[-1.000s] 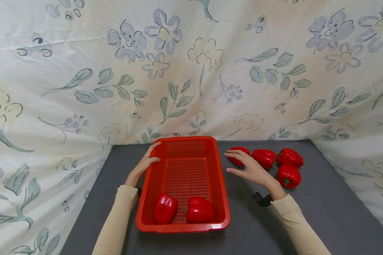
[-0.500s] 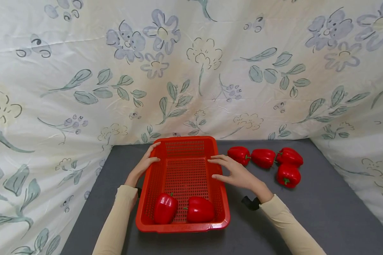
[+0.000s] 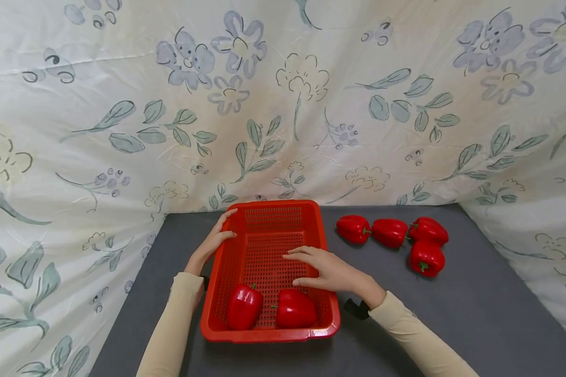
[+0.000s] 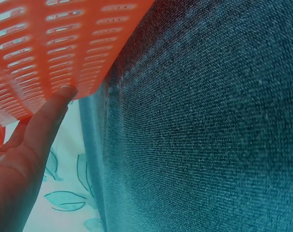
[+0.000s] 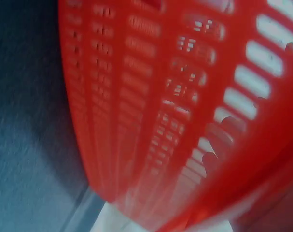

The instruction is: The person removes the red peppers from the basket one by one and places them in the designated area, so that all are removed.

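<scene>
A red slotted plastic basket (image 3: pixel 269 336) stands on the grey table, with two red bell peppers in its near end, one on the left (image 3: pixel 245 308) and one on the right (image 3: pixel 296 310). My left hand (image 3: pixel 212 244) grips the left rim, thumb over the edge; the left wrist view has a finger (image 4: pixel 49 116) along the outer wall. Above the basket's right side hovers my right hand (image 3: pixel 327 269), fingers spread and holding nothing, just beyond the right pepper. In the right wrist view the basket wall (image 5: pixel 136 92) hides most of that hand.
Several more red bell peppers lie on the table (image 3: pixel 481 314) right of the basket: one nearest it (image 3: pixel 352 229), another beside that (image 3: pixel 389 233), and a touching pair farther right, back (image 3: pixel 429 230) and front (image 3: pixel 426 259). A flowered cloth (image 3: pixel 302 173) hangs behind.
My right hand has moved left and nearer, from over the loose peppers across the right rim to above the basket. The left hand, basket and peppers stay where they were.
</scene>
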`<act>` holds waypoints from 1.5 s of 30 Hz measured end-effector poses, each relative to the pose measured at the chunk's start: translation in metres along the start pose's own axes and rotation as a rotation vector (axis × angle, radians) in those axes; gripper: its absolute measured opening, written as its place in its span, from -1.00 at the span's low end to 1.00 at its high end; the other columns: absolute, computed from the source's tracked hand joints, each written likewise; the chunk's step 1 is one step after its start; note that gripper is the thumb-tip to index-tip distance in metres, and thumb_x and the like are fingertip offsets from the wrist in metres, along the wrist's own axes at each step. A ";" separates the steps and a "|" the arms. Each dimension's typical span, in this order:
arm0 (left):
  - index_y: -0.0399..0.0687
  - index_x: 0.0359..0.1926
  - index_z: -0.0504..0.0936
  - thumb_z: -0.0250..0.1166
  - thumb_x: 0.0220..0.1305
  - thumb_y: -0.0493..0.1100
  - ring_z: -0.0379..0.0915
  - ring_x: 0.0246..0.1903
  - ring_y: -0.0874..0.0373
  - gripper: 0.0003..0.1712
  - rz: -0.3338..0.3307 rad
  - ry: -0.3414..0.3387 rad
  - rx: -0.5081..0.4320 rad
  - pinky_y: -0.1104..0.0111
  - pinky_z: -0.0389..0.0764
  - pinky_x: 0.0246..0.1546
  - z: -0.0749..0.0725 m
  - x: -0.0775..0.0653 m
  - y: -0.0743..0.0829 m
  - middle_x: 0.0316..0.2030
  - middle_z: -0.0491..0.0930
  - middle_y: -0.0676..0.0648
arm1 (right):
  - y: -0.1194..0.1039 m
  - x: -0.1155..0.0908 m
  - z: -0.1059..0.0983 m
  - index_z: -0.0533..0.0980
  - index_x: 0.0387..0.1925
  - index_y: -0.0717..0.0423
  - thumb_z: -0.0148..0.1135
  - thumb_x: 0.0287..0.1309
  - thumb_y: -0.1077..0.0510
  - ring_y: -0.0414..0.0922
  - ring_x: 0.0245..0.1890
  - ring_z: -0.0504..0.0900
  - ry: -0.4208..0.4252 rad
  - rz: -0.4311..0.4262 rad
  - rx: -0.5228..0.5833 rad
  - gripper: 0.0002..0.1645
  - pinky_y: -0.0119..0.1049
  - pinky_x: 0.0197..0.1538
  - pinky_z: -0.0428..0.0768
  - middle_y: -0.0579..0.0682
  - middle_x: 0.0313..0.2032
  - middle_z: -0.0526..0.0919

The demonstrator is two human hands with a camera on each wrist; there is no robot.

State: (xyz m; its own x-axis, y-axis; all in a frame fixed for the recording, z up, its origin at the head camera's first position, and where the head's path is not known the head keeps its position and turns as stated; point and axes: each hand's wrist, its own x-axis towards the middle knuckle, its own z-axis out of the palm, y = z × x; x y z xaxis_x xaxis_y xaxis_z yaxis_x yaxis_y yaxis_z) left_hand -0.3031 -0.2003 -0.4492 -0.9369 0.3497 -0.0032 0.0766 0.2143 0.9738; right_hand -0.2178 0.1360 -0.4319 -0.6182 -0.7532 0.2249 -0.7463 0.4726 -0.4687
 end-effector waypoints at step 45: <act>-0.02 0.43 -0.07 -0.06 0.24 -0.45 0.05 0.20 -0.33 -0.22 0.004 0.006 -0.010 0.24 0.45 -0.12 0.001 0.001 -0.002 0.38 -0.14 -0.23 | -0.017 0.002 0.029 0.48 0.11 -0.24 0.06 -0.05 -0.50 -0.36 -0.25 0.56 -0.198 -0.092 -0.188 -0.26 -0.51 -0.26 0.48 -0.25 -0.05 0.61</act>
State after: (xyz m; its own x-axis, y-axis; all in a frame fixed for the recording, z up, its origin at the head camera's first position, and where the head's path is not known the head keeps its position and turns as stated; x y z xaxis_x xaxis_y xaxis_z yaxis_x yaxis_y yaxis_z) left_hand -0.3034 -0.1994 -0.4510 -0.9388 0.3446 0.0016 0.0764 0.2035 0.9761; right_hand -0.1989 0.1126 -0.4485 -0.4991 -0.8629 0.0795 -0.8413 0.4605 -0.2833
